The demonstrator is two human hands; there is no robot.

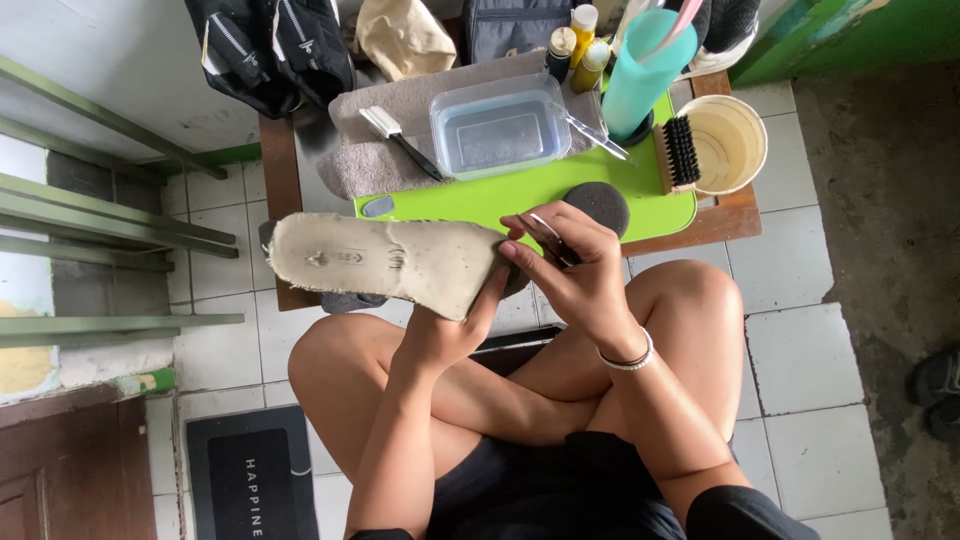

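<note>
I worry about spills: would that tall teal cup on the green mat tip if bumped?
Probably. The teal cup is tall and narrow and holds a pink-handled tool above its rim, so it looks top-heavy. The clear water tub beside it sits low, likely steadier.

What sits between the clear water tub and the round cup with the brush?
In the head view, a tall teal tumbler stands between the water tub and the cup.

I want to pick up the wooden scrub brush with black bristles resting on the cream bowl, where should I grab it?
Grip the wooden scrub brush across its wooden back, coming from above and the left. It lies propped on the cream bowl's rim, bristles facing up, probably leaving its long edges free.
</note>
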